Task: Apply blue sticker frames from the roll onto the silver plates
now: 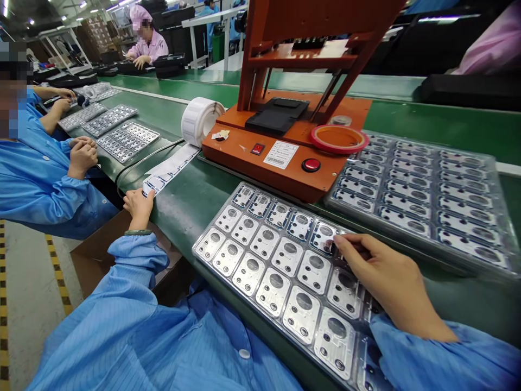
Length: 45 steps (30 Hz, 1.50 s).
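Observation:
My left hand (139,207) is at the table's near edge, its fingers closed on the loose end of a white label strip (173,169) that carries dark blue outline stickers. The strip runs back to a label roll (199,120). My right hand (376,274) reaches over a clear plastic tray (198,251) of silver metal plates. Its thumb and forefinger are pinched together at the right edge of a plate (323,234) in the far row; anything between the fingertips is hidden. Far-row plates show dark blue outlines, while nearer plates such as this plate (301,315) look plain silver.
Behind the tray stands an orange press (264,163) with a red button (311,165) and a red tape ring (340,139) on it. More filled trays (411,184) are stacked at right. A co-worker's hands (83,155) are at left, near other trays (128,141). A cardboard box (91,260) sits below the edge.

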Tool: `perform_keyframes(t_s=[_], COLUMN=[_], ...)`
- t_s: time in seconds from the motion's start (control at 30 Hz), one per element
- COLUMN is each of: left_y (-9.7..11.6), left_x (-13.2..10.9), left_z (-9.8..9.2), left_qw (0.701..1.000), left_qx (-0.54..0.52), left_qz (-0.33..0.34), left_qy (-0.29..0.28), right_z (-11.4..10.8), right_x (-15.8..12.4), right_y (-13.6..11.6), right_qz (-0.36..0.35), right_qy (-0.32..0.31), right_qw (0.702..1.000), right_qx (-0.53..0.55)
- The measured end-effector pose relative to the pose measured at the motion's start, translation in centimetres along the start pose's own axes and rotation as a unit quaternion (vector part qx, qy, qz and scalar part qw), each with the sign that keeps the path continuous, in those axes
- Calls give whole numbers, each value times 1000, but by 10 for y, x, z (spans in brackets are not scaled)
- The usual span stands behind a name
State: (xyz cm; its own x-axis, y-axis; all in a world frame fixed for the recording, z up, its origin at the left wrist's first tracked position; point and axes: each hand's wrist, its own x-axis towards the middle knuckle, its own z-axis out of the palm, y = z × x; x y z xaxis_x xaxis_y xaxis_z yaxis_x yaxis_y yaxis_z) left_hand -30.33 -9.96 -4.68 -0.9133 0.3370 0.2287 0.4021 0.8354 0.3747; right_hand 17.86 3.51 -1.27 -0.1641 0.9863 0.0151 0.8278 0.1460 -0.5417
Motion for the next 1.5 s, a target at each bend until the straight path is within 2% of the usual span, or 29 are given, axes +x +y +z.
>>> perform_keyframes(t_s=[0.3, 0.63, 1.07, 1.23, 1.5], left_y=[5, -6, -14, -14, -8], left_x=[4, 7, 29, 29, -3], left_z=[0, -1, 7, 10, 7], left_qw=[999, 998, 995, 994, 979], left_qx=[-24, -28, -71, -97, -138], left_qz=[-40, -47, -65, -45, 55], left_qy=[-14, -16, 3, 33, 138], right_z=[6, 6, 3, 3, 2], right_x=[3, 4, 1, 1, -2], right_y=[7, 7, 1, -1, -1], right_qz=[3, -1, 6, 4, -2], right_qy=[4, 1, -9, -9, -1], right_qw=[1000, 1000, 1000, 1000, 1000], right_qx=[6, -10, -11, -10, -3])
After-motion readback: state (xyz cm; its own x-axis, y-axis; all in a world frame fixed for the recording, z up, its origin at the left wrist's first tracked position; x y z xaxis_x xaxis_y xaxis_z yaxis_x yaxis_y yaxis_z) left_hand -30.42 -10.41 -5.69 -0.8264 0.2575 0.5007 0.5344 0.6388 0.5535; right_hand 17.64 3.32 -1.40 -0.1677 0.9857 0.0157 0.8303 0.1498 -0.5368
